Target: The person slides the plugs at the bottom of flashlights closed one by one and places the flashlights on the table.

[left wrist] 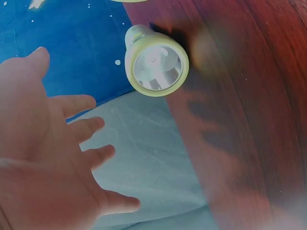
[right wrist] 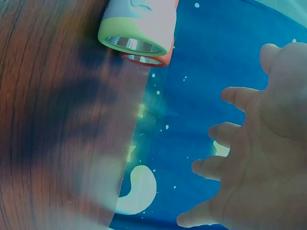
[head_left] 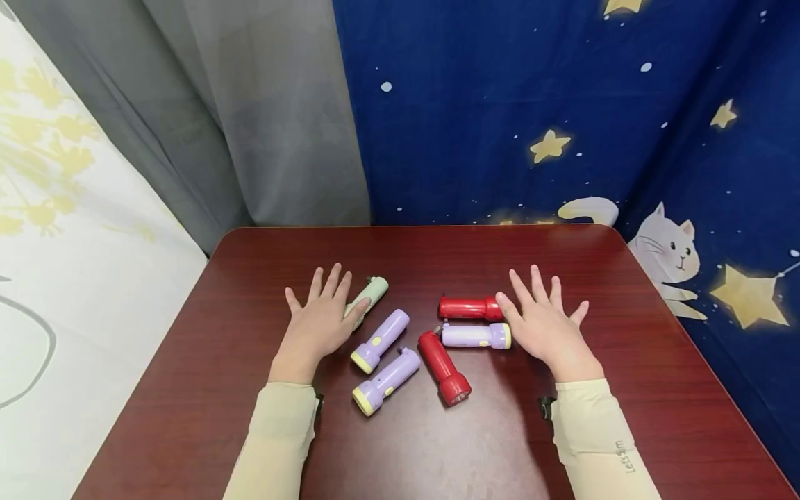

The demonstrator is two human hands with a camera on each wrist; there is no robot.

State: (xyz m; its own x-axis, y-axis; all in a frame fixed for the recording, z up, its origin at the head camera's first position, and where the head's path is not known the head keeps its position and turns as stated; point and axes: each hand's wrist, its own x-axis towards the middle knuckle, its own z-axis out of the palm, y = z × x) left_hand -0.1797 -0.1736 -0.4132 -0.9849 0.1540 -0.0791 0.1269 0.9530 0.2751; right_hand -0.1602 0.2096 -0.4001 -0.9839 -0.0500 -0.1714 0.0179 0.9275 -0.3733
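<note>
My left hand (head_left: 317, 325), fingers spread, is above the table and partly covers a pale green flashlight (head_left: 373, 290). Beside it lie two purple flashlights with yellow rims, an upper one (head_left: 389, 330) and a lower one (head_left: 395, 373). A red flashlight (head_left: 440, 357) lies slantwise in the middle. Over on the right, my right hand (head_left: 545, 325) also has spread fingers; its thumb overlaps the end of another red flashlight (head_left: 469, 307). Just below that lies a third purple flashlight (head_left: 469, 335). Both wrist views show palms holding nothing, the left near a flashlight lens (left wrist: 158, 67).
The dark red wooden table (head_left: 400, 458) has rounded far corners. Behind it hang a grey curtain (head_left: 281, 125) and a blue curtain (head_left: 469, 125) with stars and a cat. A white patterned cloth (head_left: 75, 292) is at the left.
</note>
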